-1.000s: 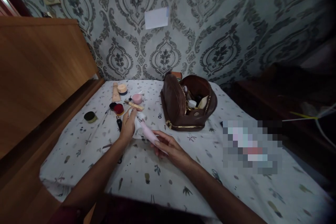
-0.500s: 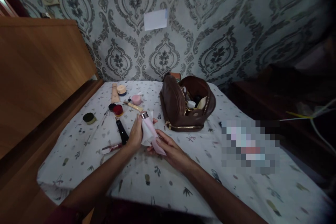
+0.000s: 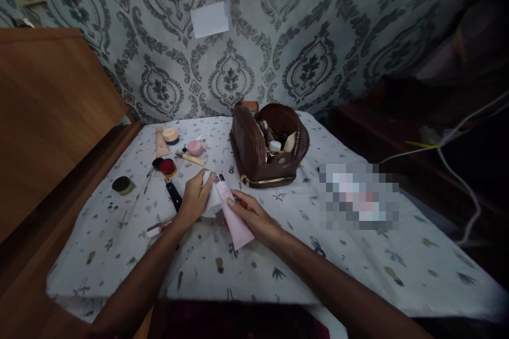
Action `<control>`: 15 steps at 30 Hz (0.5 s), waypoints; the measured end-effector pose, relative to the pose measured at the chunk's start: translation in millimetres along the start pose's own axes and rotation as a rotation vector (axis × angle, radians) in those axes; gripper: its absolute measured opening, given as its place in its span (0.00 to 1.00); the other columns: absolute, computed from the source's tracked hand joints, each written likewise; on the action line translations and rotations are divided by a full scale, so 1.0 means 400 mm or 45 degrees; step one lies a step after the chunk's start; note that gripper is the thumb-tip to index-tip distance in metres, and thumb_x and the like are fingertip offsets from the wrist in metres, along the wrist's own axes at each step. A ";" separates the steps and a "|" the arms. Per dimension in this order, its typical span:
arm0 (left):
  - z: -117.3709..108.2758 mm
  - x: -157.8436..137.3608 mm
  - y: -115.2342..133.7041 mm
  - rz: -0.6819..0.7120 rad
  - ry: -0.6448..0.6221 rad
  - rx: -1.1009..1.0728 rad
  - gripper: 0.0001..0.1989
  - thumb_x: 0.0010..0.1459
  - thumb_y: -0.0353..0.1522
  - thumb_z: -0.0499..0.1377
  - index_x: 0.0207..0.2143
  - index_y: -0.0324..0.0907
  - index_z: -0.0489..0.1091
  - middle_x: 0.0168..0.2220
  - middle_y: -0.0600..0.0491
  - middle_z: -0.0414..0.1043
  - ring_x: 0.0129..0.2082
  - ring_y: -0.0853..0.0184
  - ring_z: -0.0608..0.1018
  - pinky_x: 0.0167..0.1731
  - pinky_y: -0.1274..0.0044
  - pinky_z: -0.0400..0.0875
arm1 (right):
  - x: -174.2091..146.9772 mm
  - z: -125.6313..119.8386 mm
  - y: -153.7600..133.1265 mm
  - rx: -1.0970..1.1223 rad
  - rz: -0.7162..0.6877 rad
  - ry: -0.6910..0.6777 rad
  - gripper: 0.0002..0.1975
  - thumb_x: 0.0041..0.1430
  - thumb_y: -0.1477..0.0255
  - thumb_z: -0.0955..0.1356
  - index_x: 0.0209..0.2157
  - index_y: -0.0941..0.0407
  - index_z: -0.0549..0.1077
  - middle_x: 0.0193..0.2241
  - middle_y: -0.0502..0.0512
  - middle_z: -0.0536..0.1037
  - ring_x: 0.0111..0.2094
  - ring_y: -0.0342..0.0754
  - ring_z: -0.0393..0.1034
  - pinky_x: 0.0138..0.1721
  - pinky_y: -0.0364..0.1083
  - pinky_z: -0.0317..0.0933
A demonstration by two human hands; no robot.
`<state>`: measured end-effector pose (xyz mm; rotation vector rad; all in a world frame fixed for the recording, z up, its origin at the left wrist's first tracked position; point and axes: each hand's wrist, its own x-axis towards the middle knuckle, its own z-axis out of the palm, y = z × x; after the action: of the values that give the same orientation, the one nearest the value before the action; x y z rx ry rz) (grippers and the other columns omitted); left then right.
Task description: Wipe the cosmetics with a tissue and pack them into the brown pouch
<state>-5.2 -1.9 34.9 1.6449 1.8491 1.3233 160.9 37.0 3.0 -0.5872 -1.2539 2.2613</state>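
A pink squeeze tube [image 3: 234, 218] with a silver cap slants above the table's near middle, cap end away from me. My right hand [image 3: 253, 215] is closed around its right side, thumb on the front. Bunched in my left hand [image 3: 195, 197] is a white tissue [image 3: 212, 204], pressed beside the cap end of the tube. Left of that hand lie a black tube [image 3: 173, 195] and a lip gloss [image 3: 158, 228], partly covered by my wrist. The open brown cosmetic bag [image 3: 258, 161] stands just beyond my hands, with several items inside.
On the patterned tablecloth [image 3: 139, 270] at the left are a red jar [image 3: 167, 167], a green-lidded jar [image 3: 123, 185], a pink jar [image 3: 195, 148], a beige tube [image 3: 161, 141] and a cream-lidded jar [image 3: 170, 135]. A blurred-out patch [image 3: 358, 196] covers something at the right. A wooden panel [image 3: 55, 95] borders the left.
The tissue has moved off the tube's front to its left side, so more of the tube shows. My left hand has shifted slightly left. The whole view has turned a little to the right.
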 end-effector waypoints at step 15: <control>-0.035 0.001 0.035 -0.035 -0.481 -0.112 0.17 0.64 0.44 0.51 0.45 0.42 0.70 0.30 0.56 0.70 0.29 0.68 0.70 0.30 0.78 0.64 | 0.009 -0.001 -0.006 0.147 -0.094 0.084 0.27 0.47 0.59 0.76 0.43 0.52 0.62 0.29 0.45 0.75 0.27 0.42 0.72 0.26 0.41 0.70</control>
<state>-7.5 -8.6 53.4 1.6793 1.5627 0.9831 158.9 40.4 4.4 -0.5589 -1.0877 2.2181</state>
